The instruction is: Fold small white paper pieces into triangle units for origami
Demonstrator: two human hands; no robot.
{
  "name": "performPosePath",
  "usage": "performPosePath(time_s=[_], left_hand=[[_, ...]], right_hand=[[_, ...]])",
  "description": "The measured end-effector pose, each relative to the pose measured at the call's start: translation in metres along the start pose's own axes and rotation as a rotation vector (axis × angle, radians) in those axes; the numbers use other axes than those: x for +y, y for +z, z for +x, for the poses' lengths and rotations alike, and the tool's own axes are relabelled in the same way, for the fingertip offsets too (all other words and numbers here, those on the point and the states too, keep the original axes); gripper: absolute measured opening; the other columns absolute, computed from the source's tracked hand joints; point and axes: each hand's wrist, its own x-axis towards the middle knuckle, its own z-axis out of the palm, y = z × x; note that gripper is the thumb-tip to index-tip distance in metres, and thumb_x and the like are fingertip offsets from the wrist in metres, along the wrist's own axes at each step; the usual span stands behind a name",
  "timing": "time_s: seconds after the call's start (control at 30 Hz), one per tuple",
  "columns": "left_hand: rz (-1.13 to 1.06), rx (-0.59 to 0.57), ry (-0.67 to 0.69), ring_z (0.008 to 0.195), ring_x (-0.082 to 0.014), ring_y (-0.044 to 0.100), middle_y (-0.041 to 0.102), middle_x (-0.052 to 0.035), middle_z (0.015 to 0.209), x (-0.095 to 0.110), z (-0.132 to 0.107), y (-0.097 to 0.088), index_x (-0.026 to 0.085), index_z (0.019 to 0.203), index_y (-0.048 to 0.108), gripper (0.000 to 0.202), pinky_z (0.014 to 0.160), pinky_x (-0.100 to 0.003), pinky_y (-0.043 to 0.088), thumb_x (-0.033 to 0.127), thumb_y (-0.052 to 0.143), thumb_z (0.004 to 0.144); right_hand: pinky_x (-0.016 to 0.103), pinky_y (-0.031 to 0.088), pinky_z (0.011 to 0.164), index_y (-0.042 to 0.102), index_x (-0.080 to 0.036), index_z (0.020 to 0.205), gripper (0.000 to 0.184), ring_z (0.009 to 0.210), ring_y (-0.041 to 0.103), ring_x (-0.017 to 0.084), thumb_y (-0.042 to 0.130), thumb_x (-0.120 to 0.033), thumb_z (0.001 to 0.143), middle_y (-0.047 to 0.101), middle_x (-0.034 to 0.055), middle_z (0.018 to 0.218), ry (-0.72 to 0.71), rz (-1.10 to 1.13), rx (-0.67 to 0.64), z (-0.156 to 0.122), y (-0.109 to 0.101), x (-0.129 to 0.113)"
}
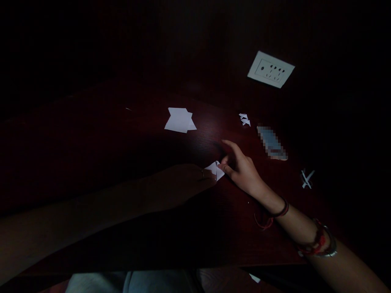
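Note:
A small folded white paper piece (pixel 215 169) lies on the dark wooden table (pixel 122 134), between both hands. My left hand (pixel 183 183) is in shadow and presses on the paper's left edge with its fingertips together. My right hand (pixel 241 169) pinches the paper's right edge with thumb and fingers, while its index finger stretches out above. Red thread bands and a metal bangle sit on my right wrist.
A larger folded white paper (pixel 180 120) lies farther back. Small paper scraps (pixel 244 119) and a blurred phone (pixel 271 143) lie to the right. Another scrap (pixel 306 178) is at the far right. A white wall socket (pixel 271 69) sits behind. The room is very dark.

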Motion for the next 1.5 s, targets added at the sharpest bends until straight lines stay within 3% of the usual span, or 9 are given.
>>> performPosePath(time_s=[0.27,0.47,0.8,1.2,1.5], left_hand=[[-0.01,0.017,-0.029,0.096,-0.0167,0.052,0.052,-0.0054,0.115,0.003,0.003,0.001,0.019,0.114,0.046,0.031,0.083,-0.028,0.039,0.016,0.035,0.086],[-0.031,-0.002,0.028,0.105,-0.0181,0.045,0.049,-0.0043,0.118,0.003,0.002,0.002,0.017,0.118,0.042,0.034,0.088,-0.03,0.034,0.013,0.036,0.085],[-0.009,-0.038,-0.002,0.096,-0.0168,0.05,0.051,-0.0063,0.115,0.006,0.003,0.0,0.017,0.118,0.041,0.033,0.081,-0.028,0.037,0.014,0.033,0.086],[-0.004,-0.054,0.002,0.097,-0.0161,0.051,0.055,-0.0067,0.108,0.009,0.007,-0.008,0.016,0.114,0.045,0.032,0.083,-0.028,0.037,0.011,0.038,0.084],[0.036,-0.033,-0.01,0.115,-0.0203,0.037,0.049,-0.0075,0.119,0.011,0.0,-0.005,0.014,0.117,0.043,0.033,0.095,-0.036,0.026,0.012,0.031,0.086]], right_hand=[[0.025,0.044,0.064,0.034,-0.019,0.12,0.052,0.064,0.054,0.011,0.05,-0.013,0.071,0.058,-0.0004,0.074,0.027,0.018,0.013,0.001,0.002,0.001],[0.024,0.042,0.06,0.04,-0.018,0.114,0.049,0.059,0.05,0.01,0.056,-0.017,0.068,0.053,-0.0023,0.068,0.121,0.052,0.043,0.005,0.003,0.004],[0.023,0.04,0.059,0.046,-0.017,0.11,0.04,0.059,0.049,0.01,0.053,-0.015,0.07,0.054,-0.0016,0.068,0.076,0.001,0.037,0.005,0.002,0.003],[0.022,0.039,0.058,0.05,-0.016,0.106,0.035,0.059,0.051,0.01,0.054,-0.019,0.071,0.056,-0.0006,0.069,0.063,-0.06,0.049,0.007,0.003,0.003],[0.023,0.038,0.059,0.052,-0.014,0.104,0.033,0.059,0.05,0.011,0.056,-0.021,0.072,0.055,0.0002,0.067,0.056,-0.129,0.055,0.01,0.004,0.0]])
